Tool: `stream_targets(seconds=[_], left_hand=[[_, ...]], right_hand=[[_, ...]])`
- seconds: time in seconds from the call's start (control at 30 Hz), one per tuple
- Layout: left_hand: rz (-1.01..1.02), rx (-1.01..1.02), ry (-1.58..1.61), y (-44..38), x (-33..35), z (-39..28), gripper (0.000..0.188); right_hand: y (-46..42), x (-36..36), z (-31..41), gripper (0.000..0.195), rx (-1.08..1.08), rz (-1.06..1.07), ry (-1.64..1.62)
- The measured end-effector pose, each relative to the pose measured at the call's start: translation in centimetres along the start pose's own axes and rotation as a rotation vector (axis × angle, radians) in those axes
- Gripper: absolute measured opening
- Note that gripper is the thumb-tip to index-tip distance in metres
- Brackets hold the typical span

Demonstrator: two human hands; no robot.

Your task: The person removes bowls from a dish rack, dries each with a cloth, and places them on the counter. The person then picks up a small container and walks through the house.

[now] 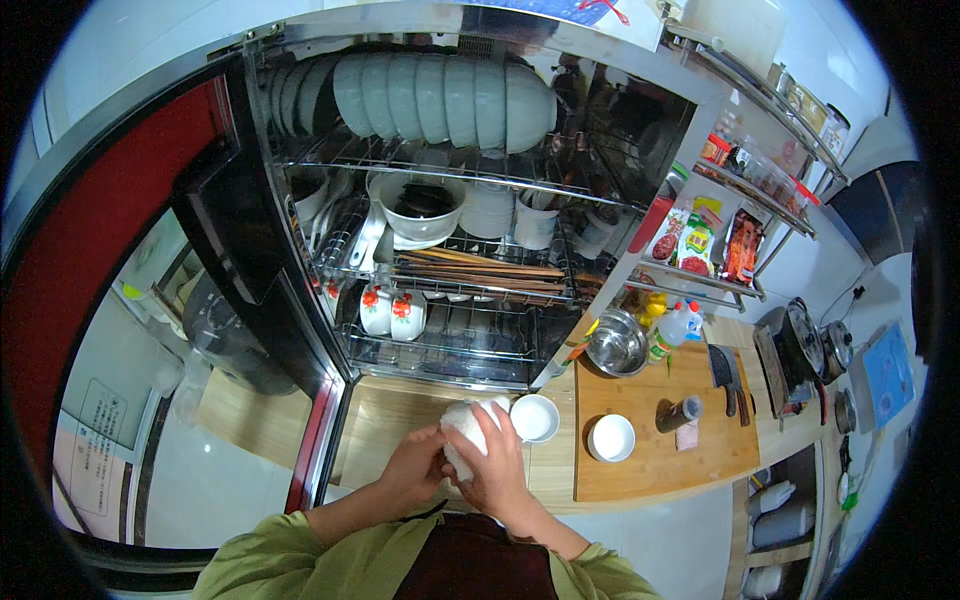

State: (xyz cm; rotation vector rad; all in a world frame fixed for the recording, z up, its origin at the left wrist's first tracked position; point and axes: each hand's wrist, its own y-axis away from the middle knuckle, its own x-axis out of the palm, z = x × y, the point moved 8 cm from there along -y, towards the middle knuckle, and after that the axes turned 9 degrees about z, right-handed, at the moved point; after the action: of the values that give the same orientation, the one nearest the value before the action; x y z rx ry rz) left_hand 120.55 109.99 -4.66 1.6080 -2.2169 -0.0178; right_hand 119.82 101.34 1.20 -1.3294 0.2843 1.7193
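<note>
Both my hands meet over the counter around a bundled white cloth (466, 437). My right hand (491, 465) lies across its right side with spread, curved fingers. My left hand (420, 463) grips from the left and below; its fingertips are partly hidden. Whether a dish is inside the cloth cannot be told. Just right of the cloth stands a white bowl (535, 418), and another white bowl (611, 438) is on the wooden cutting board (667, 480). In front of me is an open dish cabinet (442, 367), where two white cups with red flowers (391, 312) lie tilted on the lower rack.
The cabinet holds upright bowls (450, 101) and chopsticks (487, 271) on racks. Its red-edged door (319, 442) stands open at left. A cleaver (724, 375), a jar (679, 414) and a steel bowl (617, 343) are on the right, with a pot (801, 345) beyond.
</note>
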Motion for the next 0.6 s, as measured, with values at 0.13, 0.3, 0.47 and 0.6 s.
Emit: stream_targets(seconds=[0.13, 0.3, 0.47, 0.6], left_hand=[[0.138, -0.09, 0.271, 0.1, 0.7, 2.4, 0.019], [0.132, -0.123, 0.212, 1.2, -0.3, 1.0, 0.021], [0.045, 0.046, 0.105, 0.2, -1.6, 0.4, 0.021], [-0.051, 0.1, -0.231, -1.3, -1.8, 0.1, 0.023]], right_hand=[[-1.8, -0.7, -2.6, 0.033, 0.047, 0.033, -0.31], [-0.4, 5.2, -7.7, 0.047, 0.713, 0.3, -1.555], [-0.6, 7.0, -7.1, 0.053, 0.824, 0.079, -1.836], [0.0, 10.0, -11.1, 0.057, 0.745, 0.045, -1.381]])
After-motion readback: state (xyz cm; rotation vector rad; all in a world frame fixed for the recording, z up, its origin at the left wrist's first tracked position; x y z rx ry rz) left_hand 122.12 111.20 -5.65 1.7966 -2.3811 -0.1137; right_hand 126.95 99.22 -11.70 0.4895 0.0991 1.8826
